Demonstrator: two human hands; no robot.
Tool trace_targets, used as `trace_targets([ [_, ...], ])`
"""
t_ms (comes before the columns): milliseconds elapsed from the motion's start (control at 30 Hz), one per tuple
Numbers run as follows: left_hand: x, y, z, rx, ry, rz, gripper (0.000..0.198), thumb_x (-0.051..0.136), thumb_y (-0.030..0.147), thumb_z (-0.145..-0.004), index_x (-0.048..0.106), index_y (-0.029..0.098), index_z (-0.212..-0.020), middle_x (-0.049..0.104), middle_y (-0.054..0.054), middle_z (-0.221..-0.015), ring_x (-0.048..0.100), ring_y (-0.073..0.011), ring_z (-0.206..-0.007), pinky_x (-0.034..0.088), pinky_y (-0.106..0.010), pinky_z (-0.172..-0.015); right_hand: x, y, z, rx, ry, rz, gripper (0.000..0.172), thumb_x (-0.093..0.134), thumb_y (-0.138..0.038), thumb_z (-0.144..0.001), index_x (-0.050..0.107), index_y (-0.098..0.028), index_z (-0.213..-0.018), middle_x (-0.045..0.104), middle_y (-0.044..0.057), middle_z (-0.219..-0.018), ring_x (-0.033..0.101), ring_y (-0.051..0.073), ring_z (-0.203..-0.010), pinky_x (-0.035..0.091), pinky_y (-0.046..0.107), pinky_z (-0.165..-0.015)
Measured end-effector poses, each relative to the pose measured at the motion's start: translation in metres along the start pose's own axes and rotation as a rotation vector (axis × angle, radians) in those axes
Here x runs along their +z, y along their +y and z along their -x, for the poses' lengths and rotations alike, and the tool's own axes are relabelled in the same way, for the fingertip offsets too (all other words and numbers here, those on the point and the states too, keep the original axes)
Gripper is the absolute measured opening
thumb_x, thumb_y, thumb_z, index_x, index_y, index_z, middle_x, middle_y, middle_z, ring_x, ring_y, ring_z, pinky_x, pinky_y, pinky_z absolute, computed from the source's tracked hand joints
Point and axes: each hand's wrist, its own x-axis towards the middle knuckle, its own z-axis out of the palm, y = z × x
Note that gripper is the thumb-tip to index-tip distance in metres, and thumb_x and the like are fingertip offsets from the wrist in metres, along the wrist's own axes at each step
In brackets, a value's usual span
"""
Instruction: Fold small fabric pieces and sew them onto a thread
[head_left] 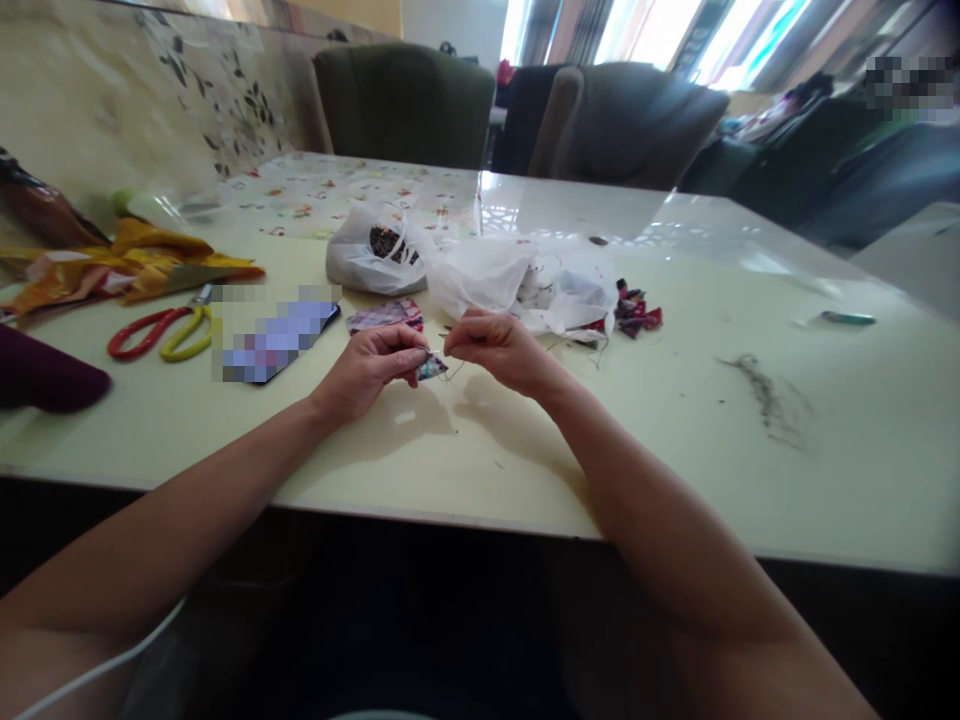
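My left hand (375, 368) pinches a small patterned fabric piece (432, 367) just above the pale table (525, 450). My right hand (499, 350) is closed right beside it, fingertips pinched near the fabric's edge, holding something too thin to make out, perhaps a needle or thread. Both hands hover near the table's middle, in front of a crumpled white plastic bag (525, 280). More patterned fabric pieces (386, 315) lie just behind my left hand.
Red and yellow scissors (161, 332) and a phone (277, 340) lie to the left, with yellow cloth (135, 265) behind. A second bag with dark contents (375, 255), red scraps (636, 310), a thread tuft (765, 390), a small green object (846, 318), chairs behind.
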Motion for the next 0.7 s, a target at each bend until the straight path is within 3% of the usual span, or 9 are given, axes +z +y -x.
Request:
trace_targets([
  [467, 0.0007, -0.0006, 0.0009, -0.040, -0.011, -0.046, 0.020, 0.088, 0.029, -0.067, 0.077, 0.016, -0.076, 0.068, -0.003, -0.076, 0.059, -0.0107, -0.064, 0.051, -0.021, -0.057, 0.0061, 0.0004, 0.0004, -0.046, -0.030, -0.026, 0.012, 0.069, -0.027, -0.087, 0.076, -0.018, -0.082, 0.057, 0.000, -0.080, 0.053, 0.012, -0.075, 0.043, 0.029, -0.076],
  [700, -0.0013, -0.0009, -0.0002, -0.058, -0.001, -0.037, 0.020, 0.088, 0.031, -0.068, 0.078, 0.016, -0.078, 0.068, -0.003, -0.075, 0.059, -0.0105, -0.063, 0.050, -0.022, -0.057, 0.0049, 0.0024, 0.0001, -0.028, -0.048, -0.050, 0.023, 0.069, -0.041, -0.091, 0.081, -0.021, -0.092, 0.056, 0.001, -0.079, 0.051, 0.013, -0.073, 0.043, 0.030, -0.072],
])
